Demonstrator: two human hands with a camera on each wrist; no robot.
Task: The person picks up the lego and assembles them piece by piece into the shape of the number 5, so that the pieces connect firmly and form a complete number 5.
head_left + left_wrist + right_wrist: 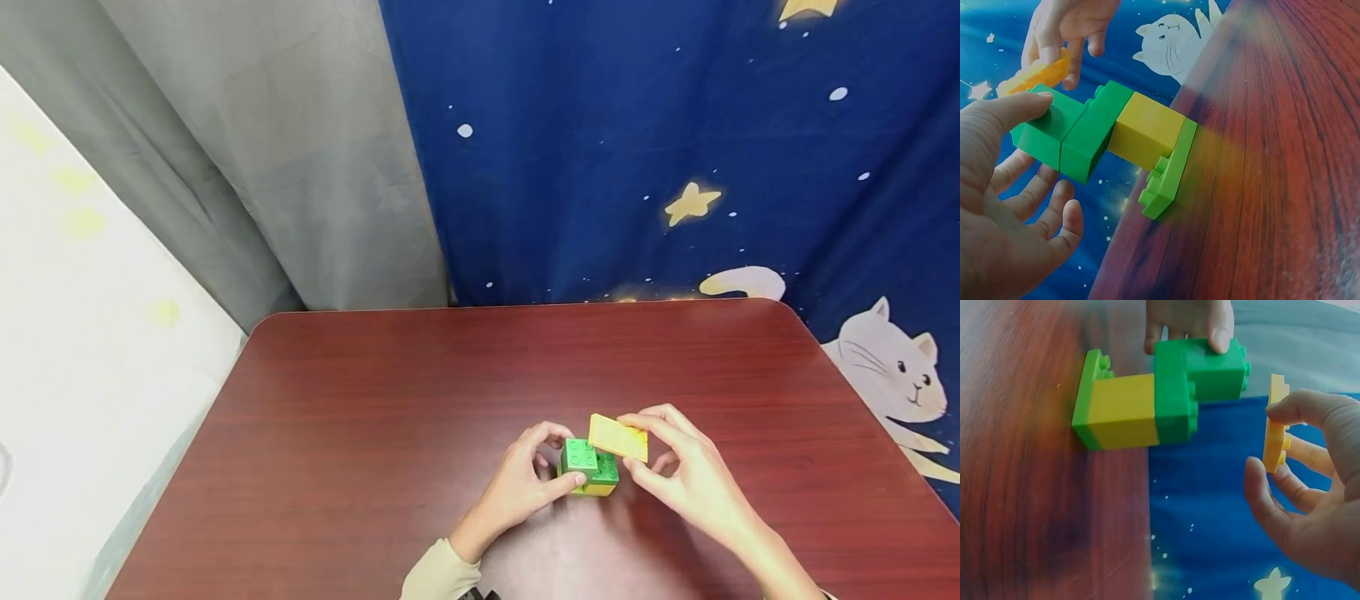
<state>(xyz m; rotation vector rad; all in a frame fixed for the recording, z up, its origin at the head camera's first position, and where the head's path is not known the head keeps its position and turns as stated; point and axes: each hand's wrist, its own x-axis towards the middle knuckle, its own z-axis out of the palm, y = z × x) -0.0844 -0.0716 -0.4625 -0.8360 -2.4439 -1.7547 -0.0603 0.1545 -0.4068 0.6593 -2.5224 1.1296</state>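
A small stack of toy building bricks stands on the table. Its base is a thin light green plate (1087, 400), with a yellow brick (1124, 412) on it and a green brick (1172, 394) above. At the top, another green brick (579, 457) sits offset toward the left. My left hand (525, 482) holds this top brick, thumb on its near side and fingers around the far side. Between thumb and fingers, my right hand (693, 467) pinches a thin yellow building plate (618, 438). The plate is tilted, studs facing away from the stack, and a gap separates it from the bricks in the right wrist view.
The reddish-brown wooden table (375, 400) has rounded far corners. Behind it hang a grey curtain (337, 167) and a blue curtain (555, 167) printed with stars and a white cat. A white surface (90, 292) lies along the left.
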